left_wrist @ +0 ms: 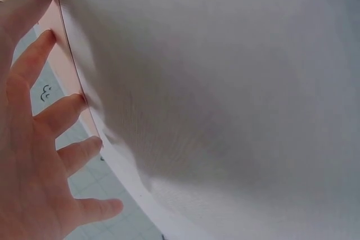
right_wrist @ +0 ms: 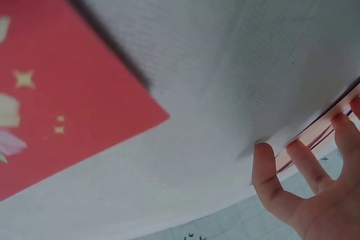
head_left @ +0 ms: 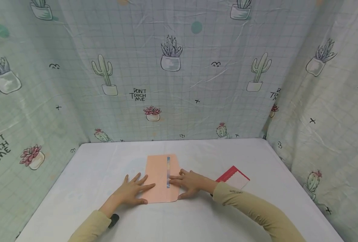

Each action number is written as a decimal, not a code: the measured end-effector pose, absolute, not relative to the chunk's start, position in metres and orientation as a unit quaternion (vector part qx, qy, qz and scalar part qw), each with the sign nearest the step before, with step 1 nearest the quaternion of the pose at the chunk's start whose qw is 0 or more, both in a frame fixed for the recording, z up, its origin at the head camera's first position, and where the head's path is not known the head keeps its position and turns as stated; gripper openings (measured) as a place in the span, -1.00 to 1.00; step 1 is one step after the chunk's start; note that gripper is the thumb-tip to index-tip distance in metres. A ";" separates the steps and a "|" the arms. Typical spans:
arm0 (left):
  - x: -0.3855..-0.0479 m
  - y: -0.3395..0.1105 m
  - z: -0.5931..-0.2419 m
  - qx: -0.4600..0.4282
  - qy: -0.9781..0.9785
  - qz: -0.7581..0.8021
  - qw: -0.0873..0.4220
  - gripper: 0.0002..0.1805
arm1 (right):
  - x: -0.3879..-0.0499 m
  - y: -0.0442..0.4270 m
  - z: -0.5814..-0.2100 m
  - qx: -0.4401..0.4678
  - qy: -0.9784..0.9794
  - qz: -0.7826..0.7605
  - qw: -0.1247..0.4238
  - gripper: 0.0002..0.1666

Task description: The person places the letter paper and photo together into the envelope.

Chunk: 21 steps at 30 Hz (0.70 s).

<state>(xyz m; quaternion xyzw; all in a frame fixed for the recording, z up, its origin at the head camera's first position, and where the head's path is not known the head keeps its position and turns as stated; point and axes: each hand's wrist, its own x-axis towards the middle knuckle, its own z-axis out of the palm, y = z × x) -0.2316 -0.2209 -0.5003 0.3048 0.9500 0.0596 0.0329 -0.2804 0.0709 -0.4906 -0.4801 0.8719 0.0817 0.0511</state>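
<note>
A flat peach paper folder or envelope (head_left: 156, 164) lies on the table, with a narrow blue patterned strip (head_left: 168, 163) along its right part. My left hand (head_left: 130, 192) rests with spread fingers on its left edge and lower left corner. From the other side, my right hand (head_left: 191, 183) touches it; fingertips reach the strip and the thumb is at the lower right corner. In the left wrist view, fingertips line the peach paper's edge (left_wrist: 68, 71). The right wrist view shows my right hand (right_wrist: 329, 203) with bent fingers at the paper's layered edge.
A red and white card (head_left: 228, 173) lies to the right, partly behind my right forearm. Up close it is red with printed flowers and gold stars (right_wrist: 23, 78). The white table (head_left: 106, 161) ends at a cactus-print curtain (head_left: 194, 114) behind and on both sides.
</note>
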 end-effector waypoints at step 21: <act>-0.232 -0.222 -0.502 0.305 0.949 0.066 0.038 -0.26 | -0.278 0.062 -0.487 -0.463 0.879 0.087 0.077 -0.11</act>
